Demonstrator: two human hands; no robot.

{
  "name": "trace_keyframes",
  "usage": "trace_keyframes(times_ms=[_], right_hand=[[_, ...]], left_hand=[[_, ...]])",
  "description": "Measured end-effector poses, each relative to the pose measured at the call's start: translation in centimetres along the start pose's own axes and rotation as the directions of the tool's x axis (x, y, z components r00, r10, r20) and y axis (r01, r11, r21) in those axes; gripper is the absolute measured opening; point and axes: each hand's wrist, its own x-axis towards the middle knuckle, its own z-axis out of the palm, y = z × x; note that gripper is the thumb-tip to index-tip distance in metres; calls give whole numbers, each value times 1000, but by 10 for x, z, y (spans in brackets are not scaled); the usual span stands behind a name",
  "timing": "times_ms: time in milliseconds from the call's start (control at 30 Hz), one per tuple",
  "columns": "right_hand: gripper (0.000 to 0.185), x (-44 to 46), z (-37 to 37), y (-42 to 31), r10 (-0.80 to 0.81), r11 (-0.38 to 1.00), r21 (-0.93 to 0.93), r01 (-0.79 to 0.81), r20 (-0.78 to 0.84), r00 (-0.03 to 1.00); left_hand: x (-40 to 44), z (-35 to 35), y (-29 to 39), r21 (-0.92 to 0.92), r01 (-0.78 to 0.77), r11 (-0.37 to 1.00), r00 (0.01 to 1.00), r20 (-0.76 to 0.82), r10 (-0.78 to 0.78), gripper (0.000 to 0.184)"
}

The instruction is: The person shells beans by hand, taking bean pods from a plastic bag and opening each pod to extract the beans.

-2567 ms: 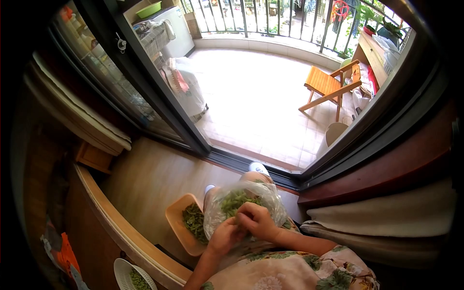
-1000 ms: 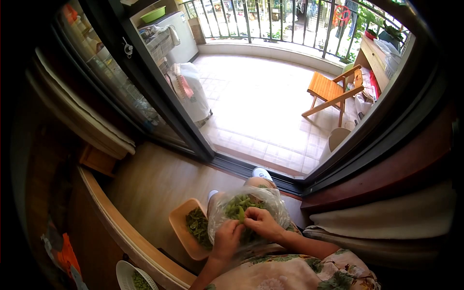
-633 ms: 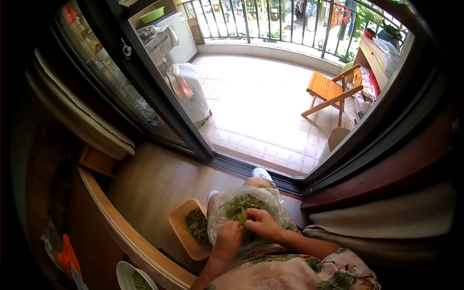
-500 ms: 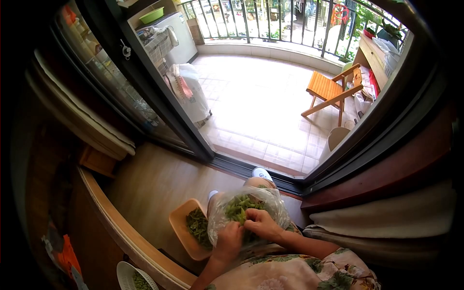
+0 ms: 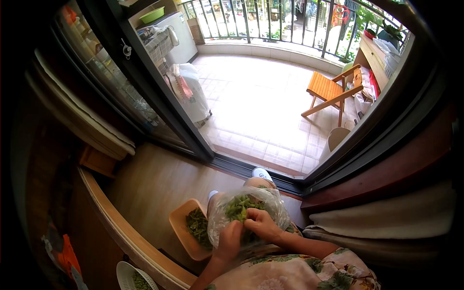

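Balcony railing [image 5: 270, 21] behind, wooden chair [image 5: 332, 89] near

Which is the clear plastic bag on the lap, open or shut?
Open: the clear plastic bag has its mouth spread wide, and green pods show inside it.

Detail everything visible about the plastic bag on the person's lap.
The bag is thin, clear, crinkled plastic with glossy highlights. It lies spread open, mouth up, with green pods heaped inside. The left hand and right hand are close together over its near part, hiding some of it. Its underside is out of sight.
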Motion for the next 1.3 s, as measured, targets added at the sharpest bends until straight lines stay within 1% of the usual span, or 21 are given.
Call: trace_keyframes(times_ms=[67,100,167,267,367,467,567,600,767,867,900,967,1000,1100,1200,1300], right_hand=[[7,-1,0,-5,24,998,58,-25,19,1000],[7,-2,1,-8,35,996,86,-38,30,999],[6,-3,2,-11,31,996,86,-34,35,999],[5,-3,2,-12,44,994,93,-48,50,998],[5,-3,2,-12,38,995,90,-44,64,997],[4,-3,3,-16,23,994,100,-32,92,996],[5,-3,3,-16,-8,996,87,-2,114,993],[5,-3,3,-15,-22,997,76,13,120,993],[8,-2,4,-13,-6,991,136,-15,157,988],[11,-3,4,-22,35,984,163,-64,177,984],[12,-4,4,-24,54,981,173,-87,184,981],[13,-1,4,-14,-1,986,167,-26,160,987],[14,0,4,-12,-28,987,164,4,148,989],[13,1,4,-18,12,979,197,-45,166,986],[14,1,2,-16,-16,978,209,-25,190,982],[14,1,2,-17,-17,979,205,-20,177,984]], left_hand=[[0,-2,2,-1,42,999,999,10,-42,29],[0,-2,1,-51,77,996,997,9,-77,29],[-1,-1,0,-151,145,978,989,13,-145,29],[-1,-1,5,-255,185,949,982,6,-189,31],[-1,-2,-2,-289,205,935,978,12,-210,31],[0,-1,-1,-220,111,969,993,-9,-116,31],[-1,-2,10,-426,269,864,960,46,-276,31],[-1,-2,8,-421,267,867,960,44,-275,31],[0,-2,4,-435,283,855,954,37,-297,36],[-1,0,6,-338,254,906,961,-20,-277,37],[-1,1,6,-344,237,908,964,-30,-263,36],[-1,2,6,-354,205,912,970,-53,-238,36],[-1,2,5,-331,193,924,973,-58,-224,35],[0,1,3,-278,163,947,980,-69,-188,35],[0,1,2,-267,160,950,980,-70,-184,36],[0,1,-2,-276,180,944,978,-52,-202,35]])
